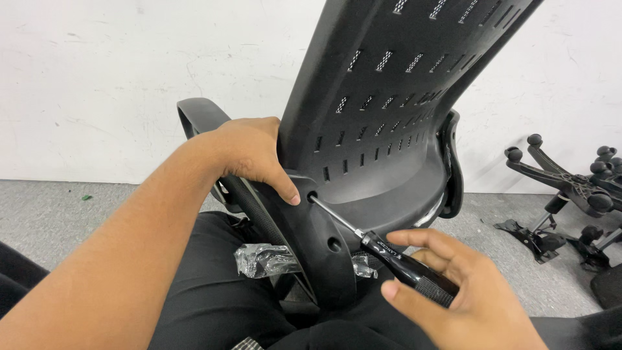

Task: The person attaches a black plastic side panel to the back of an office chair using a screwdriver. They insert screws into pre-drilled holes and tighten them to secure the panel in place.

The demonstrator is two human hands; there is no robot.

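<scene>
Head view: the left hand grips the edge of a black chair back, thumb just beside the upper screw hole, steadying it upright over the person's lap. The right hand closes loosely round the black handle of a screwdriver, its shaft set into that hole. The chair back looks stiff, bulky plastic, best held by its rim. A wheeled chair base lies on the floor, near the wall.

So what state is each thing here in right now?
Left hand: gripping the chair back's edge.
Right hand: fingers loosely around the screwdriver handle.
Screwdriver: tip inside a hole.
Chair back: upright, tilted.
Wheeled base: upside down on the floor.
</scene>
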